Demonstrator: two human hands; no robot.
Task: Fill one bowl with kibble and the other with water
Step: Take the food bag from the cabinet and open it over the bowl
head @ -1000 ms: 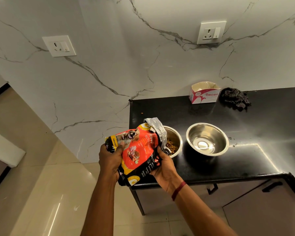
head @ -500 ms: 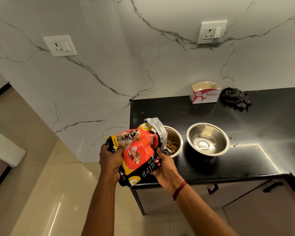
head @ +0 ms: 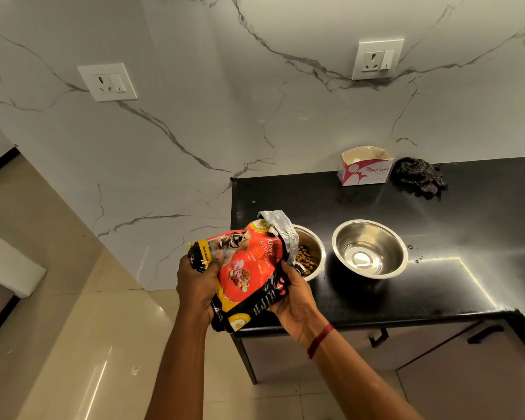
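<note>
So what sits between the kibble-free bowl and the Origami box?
Nothing. In the head view, only bare black counter separates the bowl from the box.

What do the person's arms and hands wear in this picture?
Both forearms are bare, no sleeves in view. The left hand and right hand have no gloves. A dark red thread band circles the right wrist; the left wrist has nothing.

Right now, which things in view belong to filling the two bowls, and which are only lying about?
For the job: puppy food bag, gripped by left hand and right hand; steel bowl with kibble; second steel bowl.
Lying about: Origami carton; dark checked cloth; stray kibble piece.
</note>
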